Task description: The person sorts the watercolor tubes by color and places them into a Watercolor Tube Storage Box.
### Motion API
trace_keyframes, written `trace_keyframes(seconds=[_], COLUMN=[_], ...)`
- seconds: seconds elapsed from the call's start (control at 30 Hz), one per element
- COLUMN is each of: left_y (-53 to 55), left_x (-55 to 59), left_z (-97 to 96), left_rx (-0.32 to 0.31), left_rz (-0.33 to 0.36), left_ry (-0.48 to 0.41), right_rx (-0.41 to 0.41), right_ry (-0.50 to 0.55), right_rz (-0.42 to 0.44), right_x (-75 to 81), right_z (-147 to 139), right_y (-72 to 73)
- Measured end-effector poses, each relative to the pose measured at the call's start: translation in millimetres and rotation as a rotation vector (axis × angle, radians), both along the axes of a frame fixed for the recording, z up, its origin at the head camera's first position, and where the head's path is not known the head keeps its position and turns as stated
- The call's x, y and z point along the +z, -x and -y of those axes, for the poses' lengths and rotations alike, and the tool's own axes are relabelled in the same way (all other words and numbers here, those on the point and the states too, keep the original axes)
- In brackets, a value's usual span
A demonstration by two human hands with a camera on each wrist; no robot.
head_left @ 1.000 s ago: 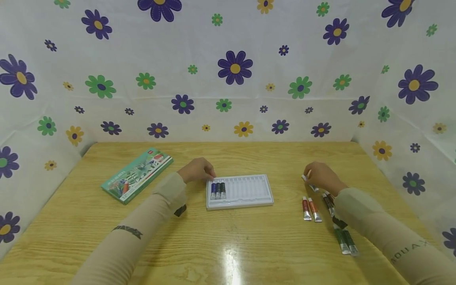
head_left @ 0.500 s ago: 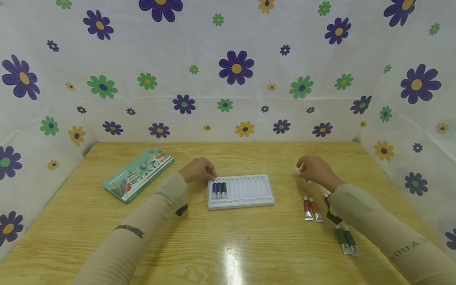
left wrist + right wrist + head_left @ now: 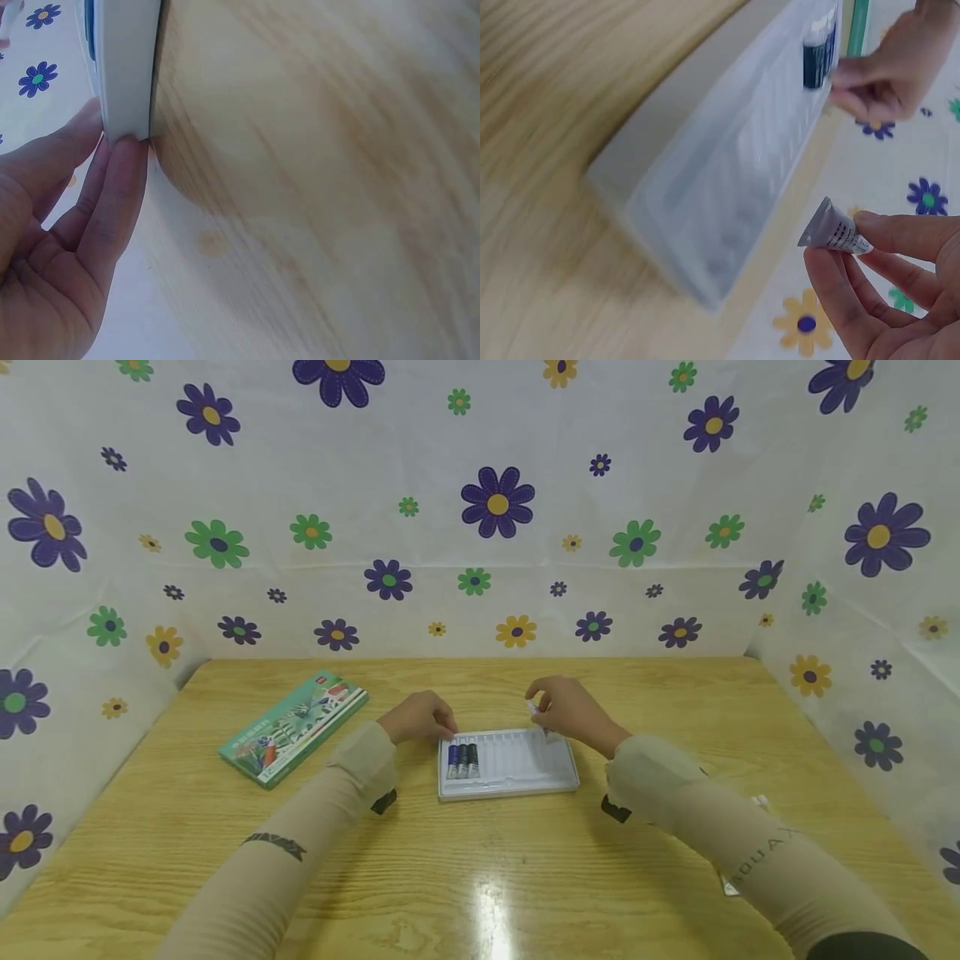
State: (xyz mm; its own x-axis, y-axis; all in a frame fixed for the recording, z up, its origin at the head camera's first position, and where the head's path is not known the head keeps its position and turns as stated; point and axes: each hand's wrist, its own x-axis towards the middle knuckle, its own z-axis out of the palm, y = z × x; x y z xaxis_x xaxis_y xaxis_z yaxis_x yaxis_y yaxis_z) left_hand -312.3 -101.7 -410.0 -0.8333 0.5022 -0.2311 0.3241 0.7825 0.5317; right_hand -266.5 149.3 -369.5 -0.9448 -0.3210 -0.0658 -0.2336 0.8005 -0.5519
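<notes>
A white plastic paint tray [image 3: 525, 770] lies on the table in front of me, with grooves along its length. Three dark paint tubes [image 3: 462, 761], blue to black, fill the grooves at its left end. My left hand [image 3: 420, 717] grips the tray's far left corner; in the left wrist view, thumb and fingertips pinch the white tray end [image 3: 126, 75]. Over the tray's far right edge, my right hand [image 3: 576, 717] pinches a small paint tube. The right wrist view shows this paint tube [image 3: 831, 227] with its silver crimped end outward and the rest behind the fingers.
A green illustrated paint box [image 3: 294, 729] lies at an angle on the left of the wooden table [image 3: 420, 877]. Under my right forearm, white caps [image 3: 761, 802] and a silver tube end [image 3: 730, 887] peek out. A flowered cloth [image 3: 420, 539] surrounds the table.
My right hand has carried the paint tube left from the loose tubes to the tray's right end. Its forearm now covers most loose tubes. My left hand stays at the tray corner.
</notes>
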Motion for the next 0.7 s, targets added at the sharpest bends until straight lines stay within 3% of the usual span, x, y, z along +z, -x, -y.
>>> trace_keyframes(seconds=[0.27,0.7], left_y=[-1.7,-0.5], left_x=[0.8,0.6], left_z=[1.1,1.5], left_rx=[-0.017,-0.027], left_rz=[0.008,-0.004], left_ry=[-0.043,-0.026], right_rx=[0.021,0.011], right_ry=[0.026,0.094], right_rz=[0.034,0.125], right_x=[-15.0,-25.5], right_z=[48,72], right_y=[-1.5,-6.8])
